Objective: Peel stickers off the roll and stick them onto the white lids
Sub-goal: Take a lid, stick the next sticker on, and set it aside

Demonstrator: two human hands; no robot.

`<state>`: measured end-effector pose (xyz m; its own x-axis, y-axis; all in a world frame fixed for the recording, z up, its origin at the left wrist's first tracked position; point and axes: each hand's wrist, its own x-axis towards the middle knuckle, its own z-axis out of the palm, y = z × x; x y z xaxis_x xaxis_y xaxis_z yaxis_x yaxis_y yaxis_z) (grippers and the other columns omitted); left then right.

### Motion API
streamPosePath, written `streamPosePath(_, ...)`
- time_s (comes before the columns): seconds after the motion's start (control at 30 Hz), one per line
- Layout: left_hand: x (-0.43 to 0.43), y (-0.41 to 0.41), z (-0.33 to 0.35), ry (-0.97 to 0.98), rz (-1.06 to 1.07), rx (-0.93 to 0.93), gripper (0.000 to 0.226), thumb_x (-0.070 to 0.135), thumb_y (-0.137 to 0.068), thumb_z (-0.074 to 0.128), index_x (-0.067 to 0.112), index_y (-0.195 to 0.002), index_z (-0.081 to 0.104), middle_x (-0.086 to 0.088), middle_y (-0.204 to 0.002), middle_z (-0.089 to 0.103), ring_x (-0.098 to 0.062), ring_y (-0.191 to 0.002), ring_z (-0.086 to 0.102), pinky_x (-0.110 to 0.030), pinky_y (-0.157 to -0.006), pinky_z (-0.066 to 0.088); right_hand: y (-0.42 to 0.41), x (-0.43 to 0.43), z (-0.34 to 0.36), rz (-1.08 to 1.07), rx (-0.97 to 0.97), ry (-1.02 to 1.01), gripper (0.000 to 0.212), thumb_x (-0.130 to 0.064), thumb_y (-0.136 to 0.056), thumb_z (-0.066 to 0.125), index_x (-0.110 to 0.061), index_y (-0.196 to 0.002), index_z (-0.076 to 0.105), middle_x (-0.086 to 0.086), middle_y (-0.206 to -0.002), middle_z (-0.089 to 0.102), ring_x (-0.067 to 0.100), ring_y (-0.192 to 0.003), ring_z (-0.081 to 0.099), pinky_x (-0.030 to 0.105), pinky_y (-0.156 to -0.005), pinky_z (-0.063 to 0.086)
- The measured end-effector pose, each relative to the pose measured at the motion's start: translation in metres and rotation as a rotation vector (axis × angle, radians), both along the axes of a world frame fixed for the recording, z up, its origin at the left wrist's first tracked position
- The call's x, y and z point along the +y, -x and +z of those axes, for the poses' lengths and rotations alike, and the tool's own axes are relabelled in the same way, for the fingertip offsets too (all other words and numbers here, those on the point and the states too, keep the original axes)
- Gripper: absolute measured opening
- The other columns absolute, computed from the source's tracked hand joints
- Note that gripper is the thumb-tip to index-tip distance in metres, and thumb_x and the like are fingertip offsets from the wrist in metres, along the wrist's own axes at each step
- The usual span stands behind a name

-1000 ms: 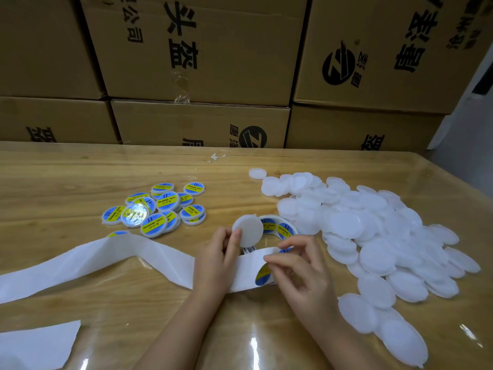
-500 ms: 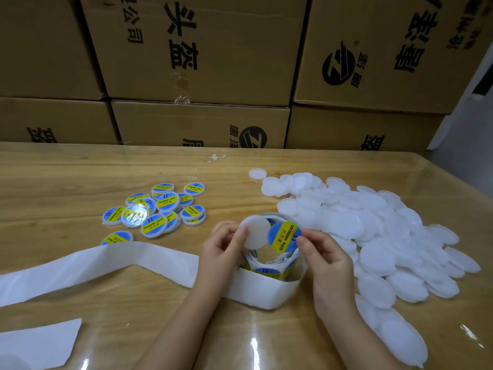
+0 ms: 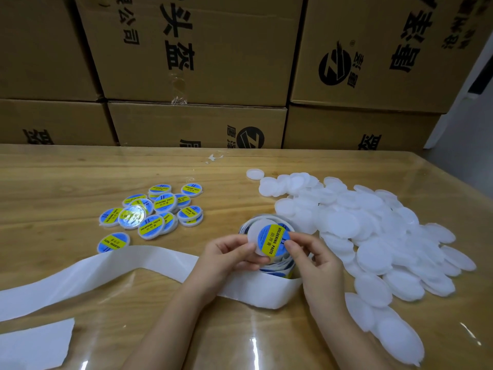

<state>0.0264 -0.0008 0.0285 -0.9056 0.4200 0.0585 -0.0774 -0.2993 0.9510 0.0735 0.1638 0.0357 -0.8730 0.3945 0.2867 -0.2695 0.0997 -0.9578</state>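
- Labelled lids [image 3: 157,209] lie grouped left of the desk's centre, kept apart as done.
- The left hand [image 3: 226,259] pinches a white lid [image 3: 253,236] above the roll [image 3: 280,269], steadying it.
- The right hand [image 3: 317,263] pinches the sticker [image 3: 273,240], apparently aligning it on that lid.
- Bare lids [image 3: 373,231] are heaped toward the right edge, within reach.

Left hand [image 3: 224,259], right hand [image 3: 317,265]: fingers [image 3: 292,245] curled.

left hand [image 3: 226,259] grips a white lid [image 3: 254,236], held just above the sticker roll [image 3: 277,268]. right hand [image 3: 317,265] pinches the right edge of a blue/yellow "SOLDERING PASTE" sticker [image 3: 273,240]; it sits on the lid, offset to the lid's right side. white backing strip [image 3: 149,263] trails left from the roll across the table [image 3: 66,177]. labelled lids [image 3: 154,209] cluster left of the roll, farther back. plain lid pile [image 3: 373,236] right of the roll. cardboard boxes [image 3: 213,49] stacked behind the roll, past the table's far edge.
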Motion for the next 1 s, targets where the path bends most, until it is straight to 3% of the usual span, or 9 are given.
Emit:
streamPosePath(0.1,-0.0015,-0.0003,0.0011,0.02,-0.022,0.013,0.019,0.028,-0.078,0.068,0.016,-0.09,0.075,-0.012,-0.091,0.074,-0.027,-0.088,0.071,-0.022,-0.068,0.054,0.0002,-0.0004,-0.0024,-0.001,-0.016,-0.02,0.028,-0.015,-0.082,0.07,-0.043,-0.082,0.072,-0.002,-0.08,0.068,0.019,-0.08,0.058,0.016,-0.069,0.047)
streamPosePath(0.4,-0.0013,-0.0008,0.0033,0.06,-0.012,0.04,0.017,0.023,-0.079,0.067,0.016,-0.09,0.076,-0.014,-0.09,0.074,-0.026,-0.086,0.071,-0.022,-0.067,0.054,-0.0001,-0.0017,-0.005,-0.01,-0.044,-0.079,0.026,-0.018,-0.082,0.071,-0.044,-0.082,0.071,0.007,-0.087,0.064,0.003,-0.069,0.052,0.009,-0.064,0.042)
streamPosePath(0.77,0.0008,-0.0029,0.0051,0.076,-0.002,0.065,0.014,0.024,-0.078,0.067,0.018,-0.086,0.076,-0.013,-0.086,0.074,-0.025,-0.084,0.072,-0.022,-0.065,0.054,-0.0002,-0.0006,-0.0053,-0.026,-0.055,-0.097,0.019,-0.019,-0.081,0.071,-0.039,-0.08,0.072,0.005,-0.086,0.065,0.006,-0.071,0.054,0.011,-0.064,0.043)
streamPosePath(1.0,0.0016,-0.004,0.0061,0.095,0.013,0.07,0.013,0.024,-0.076,0.068,0.017,-0.084,0.076,-0.013,-0.083,0.074,-0.023,-0.082,0.072,-0.022,-0.065,0.054,0.001,-0.0019,-0.0057,-0.063,-0.054,-0.169,0.024,-0.021,-0.08,0.071,-0.045,-0.078,0.07,0.005,-0.088,0.063,0.003,-0.074,0.054,0.01,-0.066,0.043)
